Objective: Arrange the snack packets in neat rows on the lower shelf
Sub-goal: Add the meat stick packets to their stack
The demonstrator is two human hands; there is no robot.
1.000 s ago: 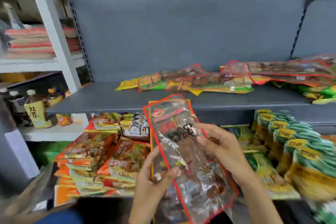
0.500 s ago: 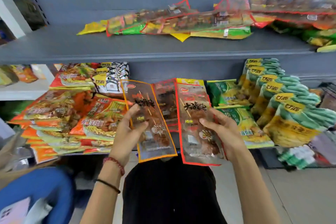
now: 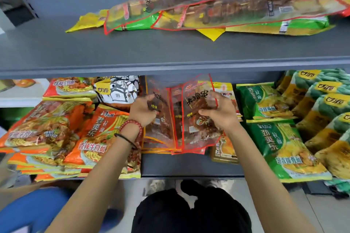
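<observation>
Closest in, the left wrist wears a red bead bracelet (image 3: 132,125) and a thin black band. The left hand (image 3: 144,111) has its fingers curled round an orange-edged clear packet (image 3: 161,134). The right hand (image 3: 221,113) pinches a red-edged clear packet (image 3: 197,132), thumb on the front and fingers hooked over its right edge. Big black brush characters sit just left of those fingers, looks like 大鸡串. Both packets are on the lower shelf (image 3: 189,166), in the middle gap, top ends lifted.

Left of the left fingers are orange noodle packs (image 3: 91,147) reading 香辣牛肉面. Right of the right fingers are green noodle packs (image 3: 284,147) marked 劲爽乐 and 葱香排骨面, with teal 甘源 bags (image 3: 325,100) further out. Past the fingertips sits a black-and-white 甘源 bag (image 3: 117,91). Well beyond and above, the upper shelf (image 3: 132,51) holds a messy pile of skewer packets (image 3: 227,9), labels too blurred to read.
</observation>
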